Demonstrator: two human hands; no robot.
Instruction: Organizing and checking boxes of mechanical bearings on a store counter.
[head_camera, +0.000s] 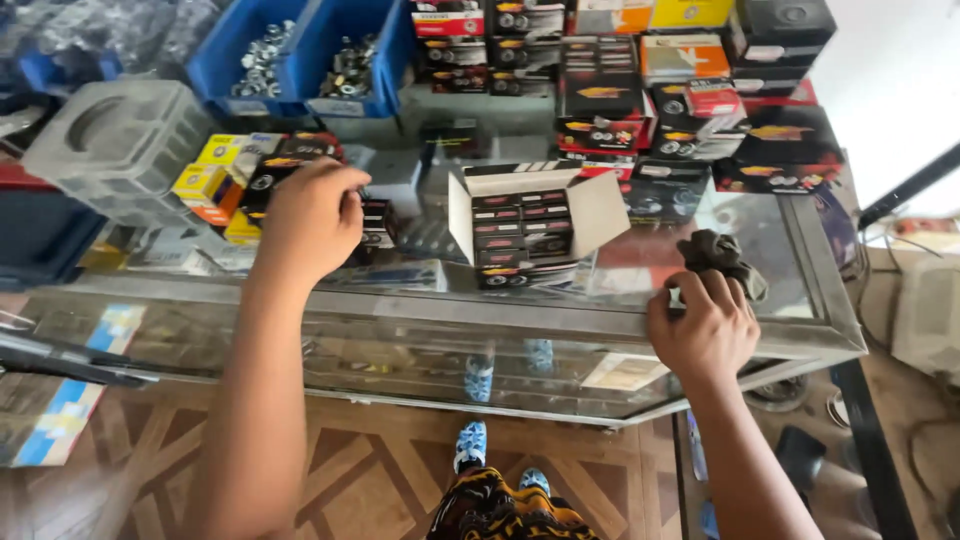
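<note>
At the middle left of the frame, the left hand (312, 215) reaches over the glass counter (800, 300), its fingers curled on a small black box (377, 222) among yellow and black boxes. Lower right, the right hand (703, 330) rests at the counter's front edge, fingers clenched on a dark rag (722, 256). Between them, at centre, stands an open carton (525, 222) of small black boxes.

Bare arms, patterned orange-black shorts (497, 508), blue-and-white shoes (470, 445).
</note>
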